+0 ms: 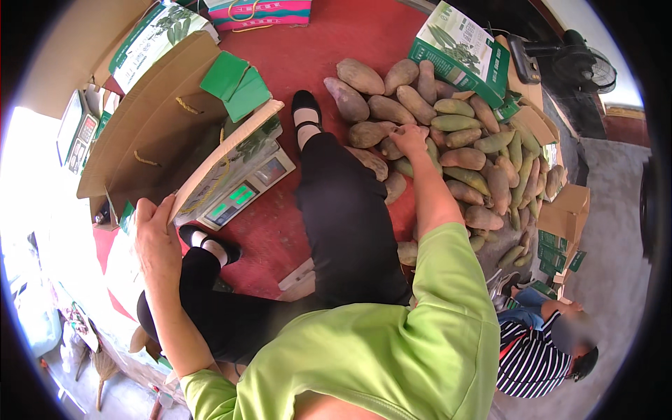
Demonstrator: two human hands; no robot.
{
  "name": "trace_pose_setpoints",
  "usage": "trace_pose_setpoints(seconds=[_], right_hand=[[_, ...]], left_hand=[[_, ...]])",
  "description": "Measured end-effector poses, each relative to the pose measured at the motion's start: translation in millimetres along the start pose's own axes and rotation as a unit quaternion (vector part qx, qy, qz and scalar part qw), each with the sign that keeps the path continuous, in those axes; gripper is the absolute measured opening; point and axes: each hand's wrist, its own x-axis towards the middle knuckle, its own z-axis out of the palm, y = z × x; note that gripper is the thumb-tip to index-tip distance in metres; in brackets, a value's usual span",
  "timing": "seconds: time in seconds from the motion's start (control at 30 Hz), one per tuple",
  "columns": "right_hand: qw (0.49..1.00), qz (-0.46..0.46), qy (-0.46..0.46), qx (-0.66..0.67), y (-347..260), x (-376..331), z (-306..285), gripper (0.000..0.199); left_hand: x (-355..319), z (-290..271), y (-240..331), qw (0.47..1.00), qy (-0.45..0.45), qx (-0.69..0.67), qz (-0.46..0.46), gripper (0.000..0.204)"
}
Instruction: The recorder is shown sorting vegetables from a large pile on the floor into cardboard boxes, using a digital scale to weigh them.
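My left hand (155, 234) is closed round the near edge of an open cardboard box (150, 133) with yellow cord handles and green flaps. The box stands on a digital scale (280, 164) whose display is lit green. My right arm reaches out to a pile of long gourd-like vegetables (455, 138), some brown and some green. There my right hand (411, 140) has its fingers bent over a small brown gourd (390, 148) at the pile's left side; its far fingertips are partly hidden. The inside bottom of the box is in shadow.
A printed green-and-white carton (462, 52) lies behind the pile, near a black fan (584, 66). More cartons (560, 224) stand at the right. A person in a striped top (532, 360) is low at the right. My legs stretch over the red mat (280, 63).
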Motion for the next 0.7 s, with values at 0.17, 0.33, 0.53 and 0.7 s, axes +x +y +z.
trace_pose_setpoints(seconds=[0.17, 0.33, 0.53, 0.7], right_hand=[[0.992, -0.113, 0.000, -0.046, 14.9, -6.6, 15.0, 0.026], [0.988, -0.152, 0.024, 0.036, 34.9, -19.5, 23.4, 0.026], [0.941, -0.050, 0.000, 0.335, 96.0, 5.6, -13.3, 0.023], [0.878, 0.084, -0.055, 0.467, 37.6, -27.3, -97.8, 0.019]], left_hand=[[0.2, -2.4, -1.2, 1.000, -0.006, 0.010, 0.001, 0.034], [-3.6, -5.0, -1.7, 1.000, 0.009, 0.007, 0.016, 0.034], [-1.2, 3.9, -8.7, 0.998, 0.038, -0.016, 0.057, 0.029], [-4.7, 1.1, -11.3, 0.998, 0.029, 0.032, 0.048, 0.027]])
